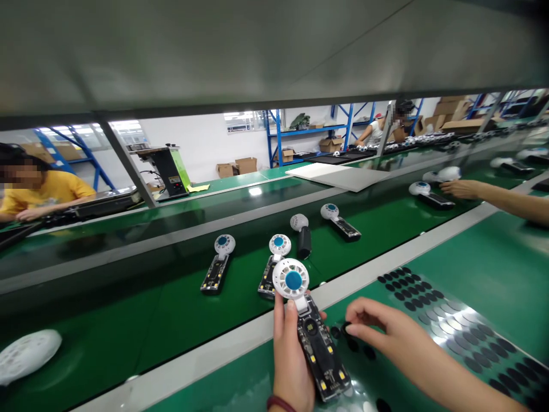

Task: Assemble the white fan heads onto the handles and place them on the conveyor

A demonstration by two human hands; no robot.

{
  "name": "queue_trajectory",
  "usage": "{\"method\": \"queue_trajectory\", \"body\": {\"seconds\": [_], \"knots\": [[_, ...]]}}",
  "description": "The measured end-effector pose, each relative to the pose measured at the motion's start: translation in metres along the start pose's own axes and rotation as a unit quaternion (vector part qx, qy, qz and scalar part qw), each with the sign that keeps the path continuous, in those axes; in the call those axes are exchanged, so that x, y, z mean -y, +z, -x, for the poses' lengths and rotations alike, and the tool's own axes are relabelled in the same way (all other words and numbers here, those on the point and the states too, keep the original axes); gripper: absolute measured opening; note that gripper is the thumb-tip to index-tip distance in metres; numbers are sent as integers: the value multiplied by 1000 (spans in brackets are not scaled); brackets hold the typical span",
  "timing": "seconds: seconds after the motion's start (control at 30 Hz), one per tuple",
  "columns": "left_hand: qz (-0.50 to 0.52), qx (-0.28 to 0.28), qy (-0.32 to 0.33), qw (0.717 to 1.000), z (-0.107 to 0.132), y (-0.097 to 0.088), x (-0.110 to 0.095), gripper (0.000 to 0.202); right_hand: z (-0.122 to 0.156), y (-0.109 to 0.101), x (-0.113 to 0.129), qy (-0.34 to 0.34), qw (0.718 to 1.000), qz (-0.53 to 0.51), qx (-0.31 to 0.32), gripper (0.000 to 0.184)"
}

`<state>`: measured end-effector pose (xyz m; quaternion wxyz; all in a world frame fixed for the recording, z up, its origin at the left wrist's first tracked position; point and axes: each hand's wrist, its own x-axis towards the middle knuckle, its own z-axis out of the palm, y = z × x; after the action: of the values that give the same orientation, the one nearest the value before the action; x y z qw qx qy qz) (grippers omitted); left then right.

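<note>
My left hand (290, 355) is closed round a hand-held fan unit (315, 337): a white round head with a blue centre above a black handle with its circuit board exposed. My right hand (384, 332) is beside the handle, fingers pinched on a small black round pad (345, 328). Loose black pads (369, 352) lie on the green bench under my hands. A sheet of black round pads (446, 320) lies to the right.
Several more fan units (217, 263) lie on the dark green conveyor belt (128, 297). Another person's hand (461, 189) touches a unit at the far right. A person in yellow (38, 194) sits across the belt at left. A white fan grille (26, 355) lies at the lower left.
</note>
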<state>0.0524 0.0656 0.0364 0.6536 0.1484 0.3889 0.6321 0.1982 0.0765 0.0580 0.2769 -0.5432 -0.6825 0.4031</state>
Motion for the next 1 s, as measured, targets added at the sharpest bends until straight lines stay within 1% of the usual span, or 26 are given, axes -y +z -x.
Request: {"method": "queue_trajectory", "body": {"seconds": [0.07,0.13,0.23,0.37,0.47,0.6,0.7,0.87,1.0], "knots": [[7,-4,-12,1000,0,1,-1,57,-3,0,13,-17,1000,-6,17,7],[17,-17,-21,1000,-3,0,0,56,-6,4,24,-51,998,3,34,9],[10,-38,3,999,-12,-7,8,61,-11,13,30,-98,994,41,31,14],[-26,-31,49,998,-24,-16,18,72,-12,18,27,-126,989,73,30,16],[-41,-33,51,997,-25,-16,17,70,-11,20,25,-130,988,77,23,17],[-15,-44,17,999,-16,-8,8,60,-10,24,22,-126,990,67,8,17],[14,-42,-14,999,-11,-3,2,59,-9,27,20,-126,990,60,3,18],[33,-38,-27,998,-9,-2,0,64,-8,30,17,-142,987,70,-10,19],[30,-39,-22,999,-9,-2,1,60,-7,29,18,-157,984,82,-8,19]]}}
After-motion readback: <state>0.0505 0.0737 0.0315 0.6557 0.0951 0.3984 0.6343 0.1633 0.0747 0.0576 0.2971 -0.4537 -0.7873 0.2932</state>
